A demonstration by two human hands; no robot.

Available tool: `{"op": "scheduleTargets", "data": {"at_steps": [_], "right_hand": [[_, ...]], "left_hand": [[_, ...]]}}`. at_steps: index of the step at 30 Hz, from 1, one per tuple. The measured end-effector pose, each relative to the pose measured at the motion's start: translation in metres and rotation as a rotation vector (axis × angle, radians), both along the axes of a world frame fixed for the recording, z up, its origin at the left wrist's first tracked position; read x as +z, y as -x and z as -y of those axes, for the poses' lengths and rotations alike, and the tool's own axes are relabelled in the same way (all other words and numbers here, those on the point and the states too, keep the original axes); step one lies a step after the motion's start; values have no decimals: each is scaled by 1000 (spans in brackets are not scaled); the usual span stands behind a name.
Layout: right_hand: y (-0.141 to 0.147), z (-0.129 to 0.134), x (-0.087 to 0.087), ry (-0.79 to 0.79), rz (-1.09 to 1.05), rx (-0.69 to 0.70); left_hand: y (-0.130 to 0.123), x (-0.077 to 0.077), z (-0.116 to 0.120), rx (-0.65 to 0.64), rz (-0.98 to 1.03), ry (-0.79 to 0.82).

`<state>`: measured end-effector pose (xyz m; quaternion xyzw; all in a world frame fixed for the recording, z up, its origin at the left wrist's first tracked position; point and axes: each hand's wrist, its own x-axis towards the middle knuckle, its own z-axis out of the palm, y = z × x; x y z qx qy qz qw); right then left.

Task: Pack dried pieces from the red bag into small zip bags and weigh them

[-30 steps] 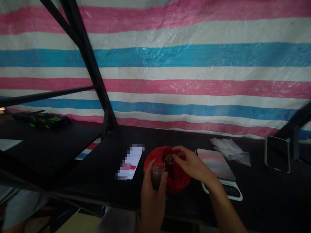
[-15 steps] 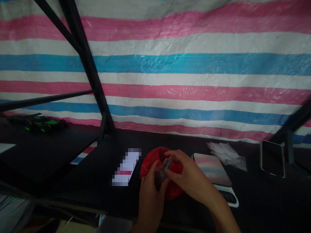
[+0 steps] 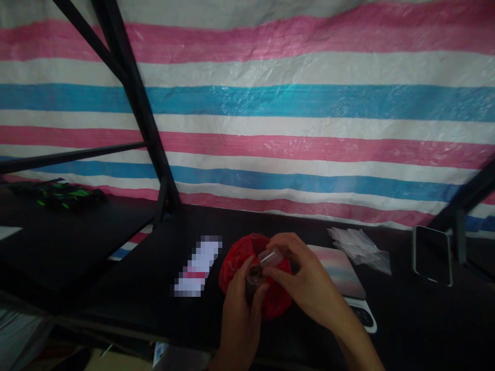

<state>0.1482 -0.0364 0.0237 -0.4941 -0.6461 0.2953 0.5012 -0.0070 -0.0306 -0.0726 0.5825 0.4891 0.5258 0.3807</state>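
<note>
My left hand (image 3: 240, 305) is closed around a small clear jar (image 3: 254, 278) with dark contents, its mouth facing up. Between thumb and fingers, my right hand (image 3: 299, 268) pinches a small clear plastic lid (image 3: 269, 256), tilted just above the jar's mouth and to its right. Both hands are over a red plastic bag (image 3: 236, 256), which lies open on the black table. What is inside the bag is mostly hidden by my hands.
A digital scale (image 3: 340, 270) stands right of the bag, partly behind my right forearm. Clear plastic bags (image 3: 361, 249) and a phone (image 3: 432, 255) lie farther right. To the left is a blurred-out white sheet (image 3: 199, 265); a black-and-green object (image 3: 65, 196) sits at far left.
My right hand has lifted the lid away from the jar, so the jar's mouth now shows. My left hand has stayed nearly in place.
</note>
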Motion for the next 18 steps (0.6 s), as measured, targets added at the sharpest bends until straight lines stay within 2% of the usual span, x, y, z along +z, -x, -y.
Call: {"op": "scheduleTargets", "data": {"at_steps": [2,5,9,11,14,18], "right_hand": [[-3,-1,0,-6,-3,-44],[-3,-2,-2,40,145,-28],[5,-2,-9,106,432,75],[9,-2,-13,106,544,95],[10,-3,-17,130,646,65],[1,-3,-14,200,696,0]], "left_hand": [[6,4,1,36,6,-16],[20,15,-1,36,-44,-39],[39,29,-10,-99,-211,-19],[45,32,-15,-120,-240,34],[54,36,-21,4,-145,91],[67,37,-26,190,48,155]]}}
